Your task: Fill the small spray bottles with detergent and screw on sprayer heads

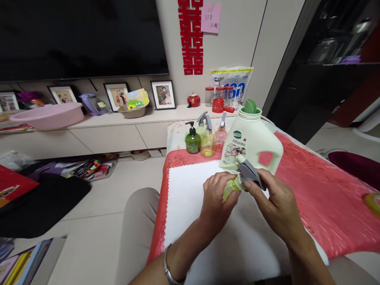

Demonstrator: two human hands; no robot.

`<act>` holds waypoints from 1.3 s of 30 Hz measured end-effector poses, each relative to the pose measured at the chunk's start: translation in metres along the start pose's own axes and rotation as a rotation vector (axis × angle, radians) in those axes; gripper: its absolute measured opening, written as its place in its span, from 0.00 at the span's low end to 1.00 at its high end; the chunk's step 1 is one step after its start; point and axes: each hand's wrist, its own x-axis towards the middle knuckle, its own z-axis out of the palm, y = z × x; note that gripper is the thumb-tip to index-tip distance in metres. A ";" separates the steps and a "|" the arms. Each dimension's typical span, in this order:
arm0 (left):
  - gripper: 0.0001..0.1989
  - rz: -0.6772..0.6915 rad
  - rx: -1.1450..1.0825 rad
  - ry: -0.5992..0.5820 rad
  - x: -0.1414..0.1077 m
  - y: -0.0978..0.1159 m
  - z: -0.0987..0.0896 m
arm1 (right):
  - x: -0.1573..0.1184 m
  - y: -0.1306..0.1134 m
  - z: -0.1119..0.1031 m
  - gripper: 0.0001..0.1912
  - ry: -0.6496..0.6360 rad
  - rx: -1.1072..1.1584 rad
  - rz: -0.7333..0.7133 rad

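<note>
My left hand (218, 196) is wrapped round a small yellow-green spray bottle (230, 187), which is tilted over the white mat. On the bottle's neck sits a grey trigger spray head (250, 174), and the fingers of my right hand (274, 202) grip it. Just behind stands a large pale green detergent jug (252, 136) with a green scoop-like piece (249, 106) in its mouth. To the left of the jug are a yellow spray bottle (208, 143), a pink spray bottle (221, 136), a green spray bottle (201, 127) and a dark green pump bottle (192, 141).
The white mat (187, 190) lies on a red tablecloth (320, 190). Behind the table, a low cabinet (118, 122) bears framed photos, a pink basin (47, 116), red-lidded jars (209, 96) and a red pot (194, 99). A roll of tape (372, 204) is at the right edge.
</note>
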 end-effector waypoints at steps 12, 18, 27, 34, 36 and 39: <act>0.13 0.024 -0.023 0.005 -0.003 -0.004 0.000 | 0.001 0.004 0.008 0.06 -0.019 0.001 0.005; 0.14 0.047 -0.051 0.107 -0.008 -0.008 0.004 | 0.007 0.000 0.014 0.06 -0.057 0.038 -0.011; 0.14 -0.050 -0.222 0.260 0.000 -0.021 -0.003 | 0.033 -0.003 0.036 0.05 -0.145 0.123 -0.050; 0.12 -0.142 -0.359 0.268 0.003 -0.025 -0.010 | 0.048 0.005 0.045 0.08 -0.287 0.230 -0.046; 0.11 -0.148 -0.378 0.263 0.003 -0.025 -0.010 | 0.045 0.009 0.044 0.09 -0.311 0.314 -0.028; 0.12 -0.132 -0.367 0.263 0.002 -0.026 -0.009 | 0.038 0.013 0.045 0.08 -0.300 0.388 -0.012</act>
